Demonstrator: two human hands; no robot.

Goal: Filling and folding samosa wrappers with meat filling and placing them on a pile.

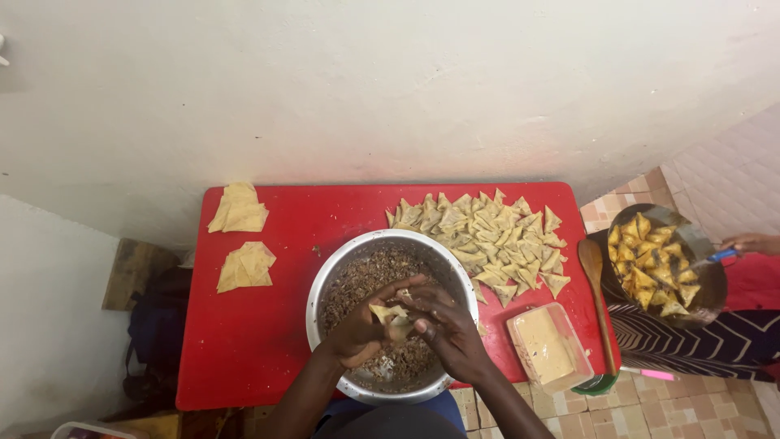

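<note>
Both my hands meet over a metal bowl point(329, 280) of brown minced filling point(366, 272) on a red table point(244, 341). My left hand point(361, 325) and my right hand point(447, 325) together hold a pale pastry cone point(392, 315), fingers curled around it above the filling. A heap of several folded raw triangles point(496, 236) lies just beyond the bowl to the right.
Two stacks of pastry sheets point(240, 209) point(246, 267) lie at the table's left. A clear tub of pale paste point(546, 345) and a wooden spoon point(597, 293) sit at the right. Beside the table, another person's hand point(751, 242) stirs a pan of frying triangles point(654, 264).
</note>
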